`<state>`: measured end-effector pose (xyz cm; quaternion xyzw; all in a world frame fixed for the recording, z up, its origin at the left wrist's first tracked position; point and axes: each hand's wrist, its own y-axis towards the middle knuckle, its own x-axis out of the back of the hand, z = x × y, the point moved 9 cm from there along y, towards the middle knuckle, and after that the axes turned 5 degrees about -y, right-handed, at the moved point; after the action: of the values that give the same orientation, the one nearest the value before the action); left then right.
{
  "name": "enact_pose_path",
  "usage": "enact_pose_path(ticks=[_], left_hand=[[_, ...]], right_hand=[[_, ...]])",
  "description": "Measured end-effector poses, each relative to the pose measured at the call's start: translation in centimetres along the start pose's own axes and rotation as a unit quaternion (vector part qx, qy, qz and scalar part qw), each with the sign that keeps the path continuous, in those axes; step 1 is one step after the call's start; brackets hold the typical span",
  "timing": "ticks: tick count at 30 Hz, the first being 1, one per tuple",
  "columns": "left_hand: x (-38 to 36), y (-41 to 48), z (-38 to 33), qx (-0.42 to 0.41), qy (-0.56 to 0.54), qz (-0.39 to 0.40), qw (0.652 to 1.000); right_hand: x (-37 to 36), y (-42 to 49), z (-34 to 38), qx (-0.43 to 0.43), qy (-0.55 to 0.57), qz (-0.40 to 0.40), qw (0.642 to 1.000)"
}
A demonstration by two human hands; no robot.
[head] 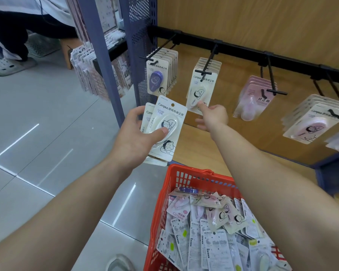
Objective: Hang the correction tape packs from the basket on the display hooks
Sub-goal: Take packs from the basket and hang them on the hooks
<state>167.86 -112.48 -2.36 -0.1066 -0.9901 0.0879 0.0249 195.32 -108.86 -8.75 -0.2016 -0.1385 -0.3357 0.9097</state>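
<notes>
at the far left, on the grey floor point(47, 118), another person's legs and a pale shoe point(12, 65) are in view. next comes a blue rack post point(104, 55) with packets hanging beside it.

my left hand point(137, 133) is grasping a small stack of white packs point(165, 126); my thumb presses on the plastic bubble of the front one, and my fingers are behind the stack. the stack is upright, in the air below the first hook, and its hang hole at the top is free.

on the wooden display wall point(262, 22) a black rail point(243, 48) carries the hooks. the first hook point(159, 49), near the left edge of the wall, carries the purple packs point(157, 77). the second hook point(208, 61) carries the cream packs point(201, 90). my right hand point(213, 116) is loose and not holding anything; my fingertips point(201, 104) touch the bottom edge of the front cream pack, which hangs a little tilted.

more to the right, the third hook point(272, 79) carries pink packs point(252, 98), and the fourth hook point(335, 89), near the right edge of the wall, carries pale packs point(311, 122).

below my right arm, the red basket point(164, 202) stands on the floor beside the wall, and many packs in the basket point(209, 231) lie in a mixed pile, some face up and some back up.
</notes>
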Motion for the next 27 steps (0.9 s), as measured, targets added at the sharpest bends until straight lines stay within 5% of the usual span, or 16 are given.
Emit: enact_pose_path(ticks=[4,10,18,22,27], left_hand=[[0.0,0.3,-0.1,-0.004,-0.013,-0.009,1.0],[-0.6,0.2,-0.3,-0.013,-0.005,-0.02,1.0],[-0.9,-0.5,-0.5,-0.023,-0.01,-0.013,1.0],[-0.3,-0.3,-0.4,-0.014,0.01,-0.025,1.0],[0.2,-0.1,-0.7,-0.019,0.034,-0.026,0.999]], right_hand=[[0.9,-3.1,-0.4,0.034,-0.089,0.002,0.995],[-2.0,-13.2,1.1,0.097,0.041,0.272,0.956],[-0.7,-13.8,1.2,0.076,0.115,0.244,0.96],[2.0,-11.4,1.0,0.07,0.149,0.158,0.974],[3.9,-7.9,2.6,0.157,0.056,0.065,0.984]])
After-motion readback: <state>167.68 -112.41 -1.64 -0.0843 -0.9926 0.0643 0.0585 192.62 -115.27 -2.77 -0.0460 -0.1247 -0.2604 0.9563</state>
